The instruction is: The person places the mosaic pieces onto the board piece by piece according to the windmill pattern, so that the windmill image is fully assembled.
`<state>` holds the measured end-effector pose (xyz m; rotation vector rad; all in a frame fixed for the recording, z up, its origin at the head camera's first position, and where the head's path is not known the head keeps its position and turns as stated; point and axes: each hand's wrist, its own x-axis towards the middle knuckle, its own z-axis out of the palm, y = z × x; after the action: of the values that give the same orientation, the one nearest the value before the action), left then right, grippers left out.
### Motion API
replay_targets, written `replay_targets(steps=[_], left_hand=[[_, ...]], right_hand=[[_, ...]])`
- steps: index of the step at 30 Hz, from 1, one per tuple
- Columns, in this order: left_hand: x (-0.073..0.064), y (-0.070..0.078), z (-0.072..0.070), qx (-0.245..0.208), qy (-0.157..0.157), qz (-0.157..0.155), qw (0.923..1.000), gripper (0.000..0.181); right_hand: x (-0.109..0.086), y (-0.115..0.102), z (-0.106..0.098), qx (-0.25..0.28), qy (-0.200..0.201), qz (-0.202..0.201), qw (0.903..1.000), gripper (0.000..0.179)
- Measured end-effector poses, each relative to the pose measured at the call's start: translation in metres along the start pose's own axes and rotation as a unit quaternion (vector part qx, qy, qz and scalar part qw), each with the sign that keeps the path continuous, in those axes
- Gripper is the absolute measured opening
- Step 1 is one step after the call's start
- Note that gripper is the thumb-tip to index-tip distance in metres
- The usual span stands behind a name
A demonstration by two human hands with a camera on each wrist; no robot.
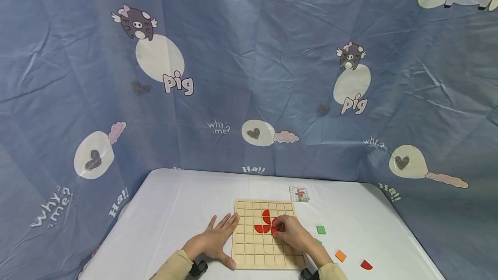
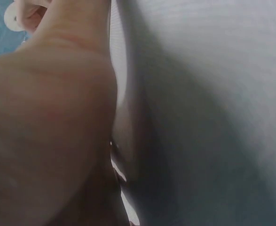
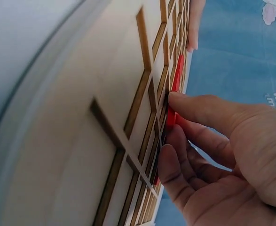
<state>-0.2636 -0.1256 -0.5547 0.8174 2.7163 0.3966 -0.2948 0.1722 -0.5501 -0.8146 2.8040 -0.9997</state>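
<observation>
A wooden grid board [image 1: 249, 249] lies on the white table. Several red quarter-circle pieces [image 1: 266, 217] sit in cells around its middle. My left hand [image 1: 213, 239] is spread on the left of the board, fingertips and thumb at its left edge. In the left wrist view mostly the underside of that hand and wrist [image 2: 48, 122] shows. Over the board, my right hand [image 1: 292, 231] pinches a red quarter-circle piece [image 3: 171, 117] between thumb and fingers, right at the grid. Part of this piece is hidden behind the fingers.
Right of the board lie a green square [image 1: 320, 230], an orange square [image 1: 340, 256] and a red quarter-circle [image 1: 366, 265]. Another green piece [image 1: 319, 241] is partly hidden by the right arm. A pattern card [image 1: 299, 194] lies beyond the top right corner. A blue printed cloth [image 1: 233, 77] hangs behind.
</observation>
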Motion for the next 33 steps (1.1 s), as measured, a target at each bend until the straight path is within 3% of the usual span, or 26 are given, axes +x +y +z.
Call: replay_targets(steps=[33], left_hand=[[-0.0024, 0.0014, -0.0022, -0.004, 0.0, 0.005, 1.0, 0.132]], right_hand=[[0.0045, -0.0005, -0.0014, 0.015, 0.002, 0.018, 0.9997, 0.013]])
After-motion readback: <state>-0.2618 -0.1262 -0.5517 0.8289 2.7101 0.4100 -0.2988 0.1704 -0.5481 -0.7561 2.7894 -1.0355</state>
